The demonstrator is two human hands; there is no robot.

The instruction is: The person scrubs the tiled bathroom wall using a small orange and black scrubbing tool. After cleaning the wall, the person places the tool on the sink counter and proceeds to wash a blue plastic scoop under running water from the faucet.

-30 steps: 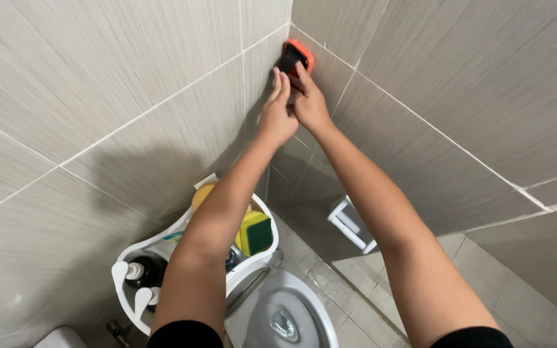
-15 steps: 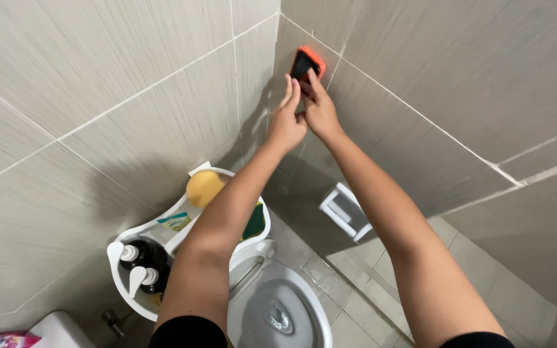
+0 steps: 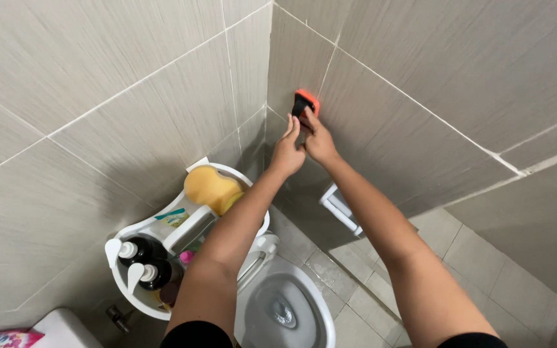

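Observation:
Both my arms reach up to the corner of a grey tiled wall. A small scrubbing pad, orange on the back and black on the face, is pressed flat against the right-hand wall near the corner. My right hand holds it there with the fingertips. My left hand lies beside it with fingers straight, touching the pad's lower left edge.
Below stands a white toilet with its seat up. A white corner caddy holds a yellow sponge, two dark pump bottles and other items. A white paper holder hangs on the right wall. A pink pack lies bottom left.
The view has tilted, so the hands and pad sit lower in the picture. The pad has slid down the wall a little with both hands.

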